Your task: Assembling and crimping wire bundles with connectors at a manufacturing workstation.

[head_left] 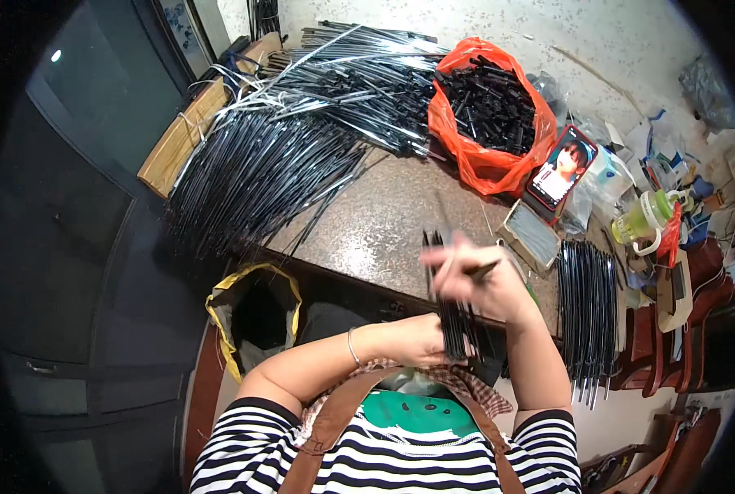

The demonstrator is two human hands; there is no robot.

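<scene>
A bunch of thin black rods (453,325) stands in front of my chest, reaching over the table edge, and my left hand (421,339) is closed around its lower part. Just above it is my right hand (474,280), its fingers smeared by motion. A short dark stick-like piece (486,268) shows between those fingers; its exact kind is too blurred to tell. The rods' upper ends lie close to the right fingertips, and whether they touch is unclear.
Many loose black rods (260,177) cover the table's left side, with tied bundles (359,62) behind. A red plastic bag (460,156) holds small black parts. Nearby are a lit phone (563,171), a small box (530,236), more rods (586,309), a green bottle (641,218) and a yellow-rimmed bag (213,313).
</scene>
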